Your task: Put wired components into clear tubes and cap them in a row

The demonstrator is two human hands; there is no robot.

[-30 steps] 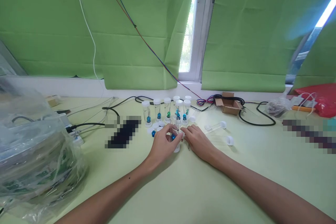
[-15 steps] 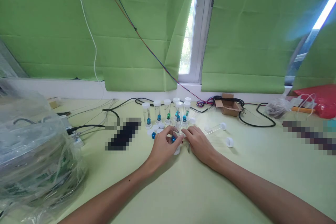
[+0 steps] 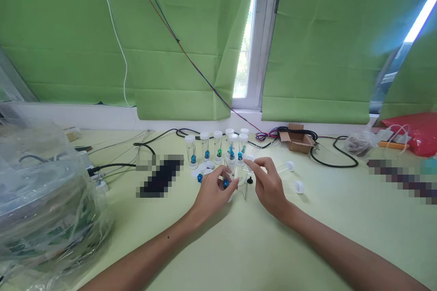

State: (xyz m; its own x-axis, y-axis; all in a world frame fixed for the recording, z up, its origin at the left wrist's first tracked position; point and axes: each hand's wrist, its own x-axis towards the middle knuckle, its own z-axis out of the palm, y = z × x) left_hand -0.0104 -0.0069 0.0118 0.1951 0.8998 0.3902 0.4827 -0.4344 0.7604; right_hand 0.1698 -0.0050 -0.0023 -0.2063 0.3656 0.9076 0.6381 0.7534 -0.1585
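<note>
My left hand [image 3: 213, 189] is closed around a clear tube standing on the table, with a blue piece [image 3: 226, 183] and thin wires inside it. Its fingers hide part of the tube. Just to the right, my right hand [image 3: 271, 188] is raised off the tube, its index finger stretched out near a white cap and the other fingers bent; I see nothing held in it. Between the hands lie thin bent metal pieces [image 3: 246, 190] and a small black part [image 3: 250, 180]. Several white-capped tubes [image 3: 218, 146] holding blue or green pieces stand behind, and a loose blue piece [image 3: 200, 178] lies left.
White discs [image 3: 196, 173] lie beside the tubes. An uncapped clear tube [image 3: 285, 168] and a white cap [image 3: 298, 187] lie right. Black cables [image 3: 336, 163], a small cardboard box [image 3: 296, 141] and a red bag [image 3: 414, 132] are behind. A large plastic-wrapped bundle [image 3: 51, 204] fills the left.
My right hand has moved away from the tube's top, to the right, and its index finger has stretched out. The black part now shows. My left hand keeps hold of the tube.
</note>
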